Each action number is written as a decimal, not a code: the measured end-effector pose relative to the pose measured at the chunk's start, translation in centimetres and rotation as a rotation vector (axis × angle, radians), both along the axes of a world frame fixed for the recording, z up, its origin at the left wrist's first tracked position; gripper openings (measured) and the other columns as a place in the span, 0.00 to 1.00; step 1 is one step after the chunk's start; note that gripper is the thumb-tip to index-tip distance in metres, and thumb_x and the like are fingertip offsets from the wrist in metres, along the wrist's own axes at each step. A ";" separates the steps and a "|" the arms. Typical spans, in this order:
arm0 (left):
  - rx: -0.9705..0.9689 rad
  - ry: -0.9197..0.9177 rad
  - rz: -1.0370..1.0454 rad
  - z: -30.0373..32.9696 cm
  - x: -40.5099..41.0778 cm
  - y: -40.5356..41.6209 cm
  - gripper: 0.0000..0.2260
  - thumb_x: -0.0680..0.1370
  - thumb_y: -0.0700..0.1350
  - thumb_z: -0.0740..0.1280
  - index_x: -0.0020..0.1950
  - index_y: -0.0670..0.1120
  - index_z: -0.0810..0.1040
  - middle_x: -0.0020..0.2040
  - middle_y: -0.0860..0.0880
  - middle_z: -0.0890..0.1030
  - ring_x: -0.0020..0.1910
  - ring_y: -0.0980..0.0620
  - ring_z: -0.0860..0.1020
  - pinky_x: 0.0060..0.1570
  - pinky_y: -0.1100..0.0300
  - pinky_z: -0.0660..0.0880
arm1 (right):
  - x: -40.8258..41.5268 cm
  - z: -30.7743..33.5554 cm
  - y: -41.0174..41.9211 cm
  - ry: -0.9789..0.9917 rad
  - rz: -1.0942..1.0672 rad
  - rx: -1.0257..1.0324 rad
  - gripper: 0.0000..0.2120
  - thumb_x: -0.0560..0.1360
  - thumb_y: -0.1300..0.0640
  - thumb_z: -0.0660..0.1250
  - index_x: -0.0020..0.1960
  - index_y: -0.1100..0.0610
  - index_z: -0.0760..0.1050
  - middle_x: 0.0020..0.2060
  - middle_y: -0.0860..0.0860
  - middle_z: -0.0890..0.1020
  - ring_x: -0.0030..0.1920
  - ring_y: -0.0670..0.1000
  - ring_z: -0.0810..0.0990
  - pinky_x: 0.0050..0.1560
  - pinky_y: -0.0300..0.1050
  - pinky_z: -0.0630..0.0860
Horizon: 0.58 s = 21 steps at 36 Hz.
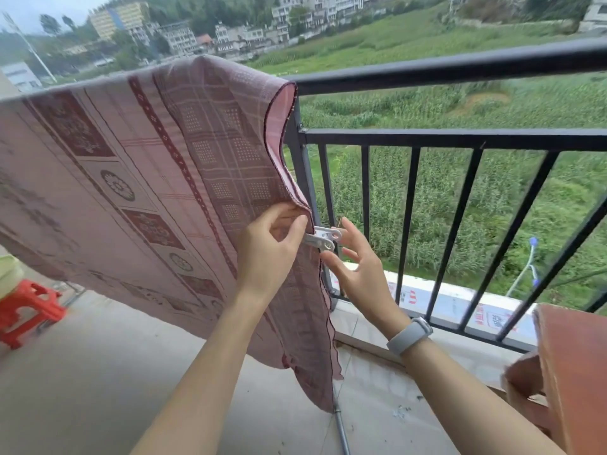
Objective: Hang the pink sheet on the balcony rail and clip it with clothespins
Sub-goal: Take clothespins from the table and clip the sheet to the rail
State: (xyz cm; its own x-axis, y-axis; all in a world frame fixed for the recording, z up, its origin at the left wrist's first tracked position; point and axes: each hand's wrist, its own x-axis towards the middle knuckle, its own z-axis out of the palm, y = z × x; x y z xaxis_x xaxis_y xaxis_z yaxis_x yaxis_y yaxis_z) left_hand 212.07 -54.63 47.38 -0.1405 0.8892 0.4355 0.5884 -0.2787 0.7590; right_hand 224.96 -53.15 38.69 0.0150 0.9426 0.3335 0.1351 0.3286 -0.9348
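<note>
Both forearms enter from the bottom edge and reach up toward the balcony rail (460,65). Left hand (272,249): fingers and thumb curled, pinching the side edge of the pink sheet (147,178) below the rail, just beside the dark corner post. Right hand (356,270): fingers spread and relaxed, gripping nothing; one fingertip lies at or just under the rear of the white clothespin (323,238), and actual contact cannot be confirmed. A grey wristband (410,334) sits on the right wrist.

The clothespin projects rightward from the sheet edge, between the two hands. Its front end is hidden behind the left thumb, so whether it bites the fabric cannot be told.

The pink sheet is draped over the top bar of the rail and hangs down on the balcony side; its left portion is cut off by the frame edge. Left of the sheet, low, stands a red stool (28,310), partly cut off. At the far right, below the rail, is a reddish-brown object (574,372) of unclear identity.
</note>
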 end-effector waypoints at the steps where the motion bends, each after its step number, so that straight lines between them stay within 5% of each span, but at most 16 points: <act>1: 0.047 0.014 0.016 -1.2 -0.1 -0.5 0.09 0.75 0.46 0.67 0.55 0.49 0.78 0.48 0.55 0.81 0.48 0.60 0.78 0.49 0.67 0.73 | 0.4 -0.6 -0.4 -0.026 -0.018 0.013 0.27 0.73 0.48 0.66 0.70 0.50 0.62 0.60 0.44 0.74 0.60 0.39 0.72 0.61 0.37 0.68; 7: 0.153 0.250 -0.001 -12.4 0.6 -3.8 0.15 0.74 0.48 0.62 0.58 0.43 0.75 0.57 0.45 0.75 0.58 0.49 0.73 0.60 0.58 0.68 | 4.1 -6.7 -4.5 -0.236 -0.260 -0.058 0.19 0.76 0.55 0.60 0.66 0.57 0.68 0.62 0.50 0.74 0.63 0.48 0.71 0.64 0.46 0.68; 14: -0.192 0.567 -0.399 -22.9 5.9 -6.9 0.22 0.70 0.47 0.66 0.63 0.45 0.71 0.62 0.43 0.73 0.62 0.42 0.71 0.58 0.47 0.70 | 10.1 -16.2 -15.6 -0.499 -0.522 -0.388 0.18 0.73 0.61 0.58 0.61 0.64 0.72 0.56 0.58 0.77 0.60 0.59 0.74 0.63 0.30 0.56; 21: -0.299 0.741 -0.952 -28.1 17.2 -13.8 0.25 0.74 0.48 0.65 0.69 0.44 0.66 0.70 0.41 0.66 0.69 0.40 0.63 0.65 0.42 0.64 | 16.2 -21.4 -31.8 -0.606 -0.922 -0.757 0.15 0.74 0.66 0.61 0.60 0.60 0.73 0.57 0.56 0.77 0.60 0.57 0.72 0.62 0.52 0.66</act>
